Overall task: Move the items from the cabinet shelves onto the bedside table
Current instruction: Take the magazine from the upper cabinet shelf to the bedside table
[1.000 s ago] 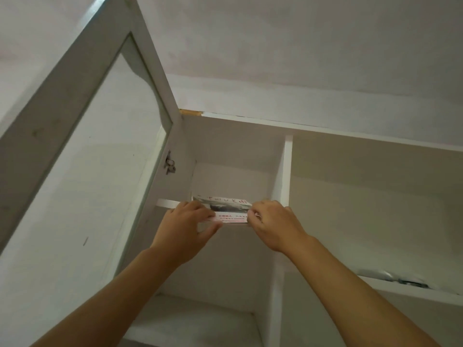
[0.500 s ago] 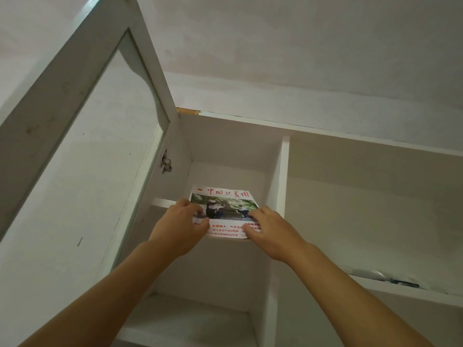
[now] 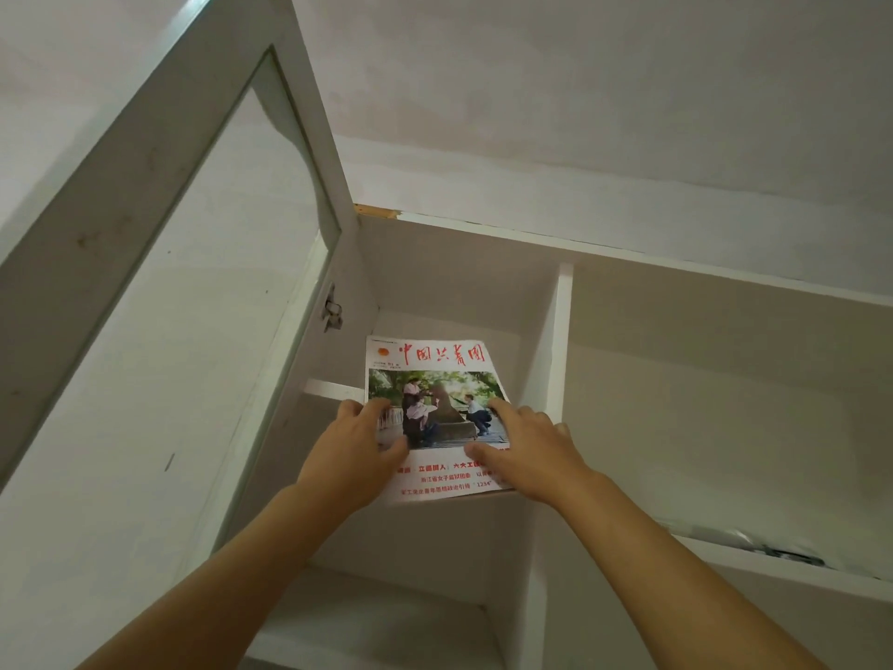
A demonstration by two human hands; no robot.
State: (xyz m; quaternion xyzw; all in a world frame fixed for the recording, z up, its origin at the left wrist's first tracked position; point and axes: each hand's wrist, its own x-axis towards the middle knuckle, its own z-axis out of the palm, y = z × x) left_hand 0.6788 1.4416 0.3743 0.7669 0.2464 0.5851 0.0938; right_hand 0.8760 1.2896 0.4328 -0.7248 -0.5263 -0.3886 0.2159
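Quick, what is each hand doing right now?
Left hand: holding the magazine by its left edge, thumb on the cover.
Right hand: holding the magazine by its right edge, fingers on the cover.

The magazine (image 3: 437, 379) has a white cover, red lettering and a green-toned photo; the cabinet (image 3: 555, 331) is white.
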